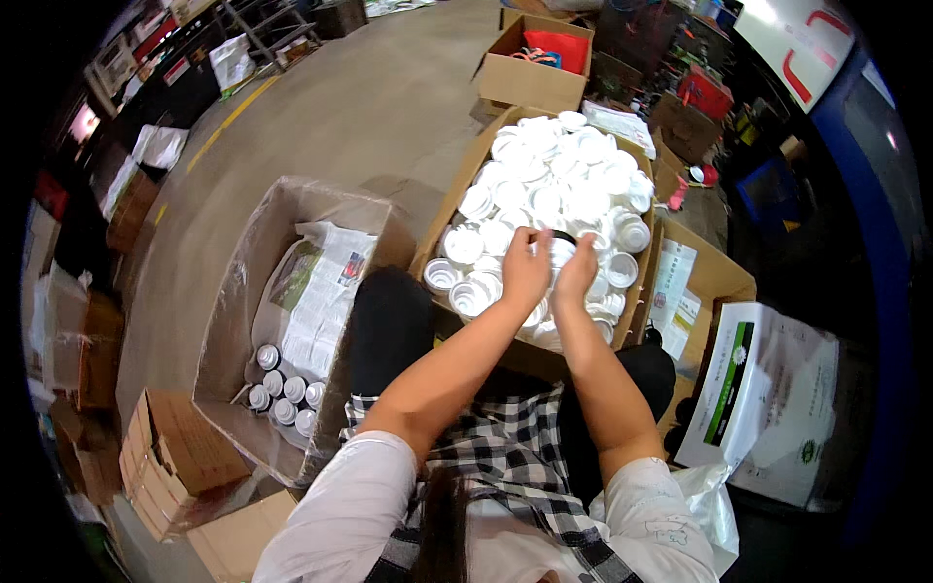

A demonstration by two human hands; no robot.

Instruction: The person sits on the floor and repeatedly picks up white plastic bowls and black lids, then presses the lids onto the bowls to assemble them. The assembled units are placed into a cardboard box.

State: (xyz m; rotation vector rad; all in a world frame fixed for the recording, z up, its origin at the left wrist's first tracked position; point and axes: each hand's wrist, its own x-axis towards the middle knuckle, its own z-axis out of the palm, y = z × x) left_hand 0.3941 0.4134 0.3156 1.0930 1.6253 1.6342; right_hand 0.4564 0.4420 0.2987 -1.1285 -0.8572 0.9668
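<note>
Both hands are raised over a cardboard box (430,248) heaped with white plastic caps (544,165). Between them is a white round cap (561,255) with a black ring (563,236) along its far edge. My left hand (526,267) grips its left side with bent fingers. On the opposite side, my right hand (575,273) closes round it. The fingertips are partly hidden behind the cap. Loose caps lie just under and around both hands.
Left of my legs stands a carton (228,330) with newspaper (326,291) and several white-and-grey caps (285,411) in it. An open box (724,277) with papers and a white carton (748,389) are on the right. Beyond is a box (530,83) holding red material.
</note>
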